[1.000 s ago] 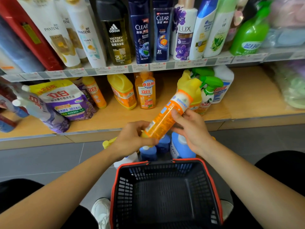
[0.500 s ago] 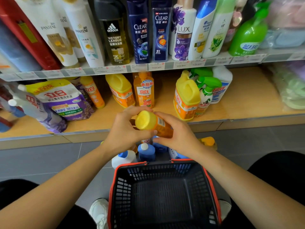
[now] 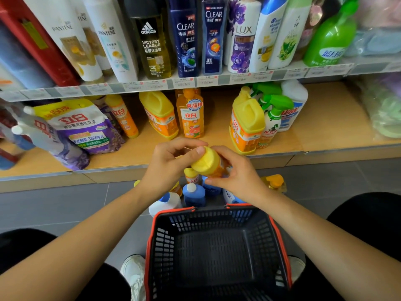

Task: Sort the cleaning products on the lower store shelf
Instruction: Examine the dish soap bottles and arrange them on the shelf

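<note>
Head view. In the middle of the frame both hands meet on one orange bottle (image 3: 209,165), tipped so that its yellow cap faces the camera. The left hand (image 3: 169,164) closes its grip on it from the left, thumb laid on the upper edge of the cap. The right hand (image 3: 237,179) pinches the body from the right and from below. Both grips are grasping the bottle, and neither is released. The two-handed hold probably serves to turn the bottle and check the cap or label before picking a spot.

The bottle hangs in the air just in front of the lower shelf (image 3: 325,122). Below it a cluster stands on the floor, among it a blue bottle (image 3: 193,193) and a white bottle (image 3: 165,203) with a blue cap, apparently waiting their turn.

On the shelf, like colours stand together. An orange dish-soap bottle (image 3: 190,115) is at centre and a yellow jug (image 3: 247,122) to its right, with a green spray bottle (image 3: 273,118) just beside the jug. A purple pouch (image 3: 84,124) leans at the left. The bare board between the dish-soap bottle and the jug looks the natural place for the held bottle.

A black basket (image 3: 152,235) with a red rim sits at bottom centre, near the person's feet.
</note>
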`<state>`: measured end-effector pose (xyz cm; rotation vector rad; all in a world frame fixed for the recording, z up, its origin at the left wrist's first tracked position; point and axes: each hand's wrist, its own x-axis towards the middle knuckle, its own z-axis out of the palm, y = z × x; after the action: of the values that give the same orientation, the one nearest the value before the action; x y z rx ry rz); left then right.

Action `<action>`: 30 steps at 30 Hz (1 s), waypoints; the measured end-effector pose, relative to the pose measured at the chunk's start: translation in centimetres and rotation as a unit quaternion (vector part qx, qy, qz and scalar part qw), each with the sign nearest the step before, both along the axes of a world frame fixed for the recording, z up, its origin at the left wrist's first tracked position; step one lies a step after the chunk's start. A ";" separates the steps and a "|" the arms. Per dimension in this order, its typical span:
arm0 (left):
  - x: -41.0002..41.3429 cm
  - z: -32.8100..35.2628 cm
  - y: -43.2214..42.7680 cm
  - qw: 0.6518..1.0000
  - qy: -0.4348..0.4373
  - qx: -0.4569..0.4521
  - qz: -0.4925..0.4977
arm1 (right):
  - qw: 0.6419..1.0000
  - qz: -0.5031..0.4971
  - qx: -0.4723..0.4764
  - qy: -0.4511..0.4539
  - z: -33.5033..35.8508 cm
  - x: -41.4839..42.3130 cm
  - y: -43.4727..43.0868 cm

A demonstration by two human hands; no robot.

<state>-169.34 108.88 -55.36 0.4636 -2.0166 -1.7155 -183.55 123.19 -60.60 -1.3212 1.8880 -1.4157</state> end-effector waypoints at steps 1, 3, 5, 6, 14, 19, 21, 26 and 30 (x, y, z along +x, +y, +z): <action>0.0 0.1 0.0 1.000 -0.003 -0.010 -0.005 | 1.000 0.001 0.002 -0.003 0.0 0.0 0.0; 0.2 0.3 0.1 0.999 -0.006 -0.032 -0.022 | 1.000 0.002 0.009 -0.003 0.1 0.1 0.0; 0.3 0.5 0.2 0.997 0.005 -0.065 -0.044 | 1.000 0.000 0.008 -0.009 0.2 0.1 0.0; 0.4 0.6 0.2 0.995 0.014 -0.087 -0.052 | 1.000 0.001 0.006 -0.015 0.2 0.2 -0.1; 0.9 0.5 0.4 0.951 0.086 -0.294 -0.031 | 0.997 0.014 0.004 -0.078 -0.3 0.4 -0.1; 1.0 -0.4 0.2 0.926 0.135 -0.347 0.068 | 0.997 0.007 0.002 -0.078 -0.1 0.7 -0.4; 0.9 -0.7 0.1 0.939 0.122 -0.310 0.090 | 0.998 -0.003 0.008 -0.058 -0.2 0.7 -0.6; 1.7 -1.7 -1.7 0.975 0.036 -0.167 0.141 | 0.996 -0.014 0.020 -0.086 0.0 0.1 -1.2; 2.7 -3.8 -2.9 0.973 -0.182 -0.141 0.035 | 0.987 -0.024 -0.040 -0.152 0.7 -0.3 -2.0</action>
<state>-166.59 105.95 -59.20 0.7849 -2.4204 -1.3466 -183.80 121.15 -59.87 -1.0307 1.6853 -1.6300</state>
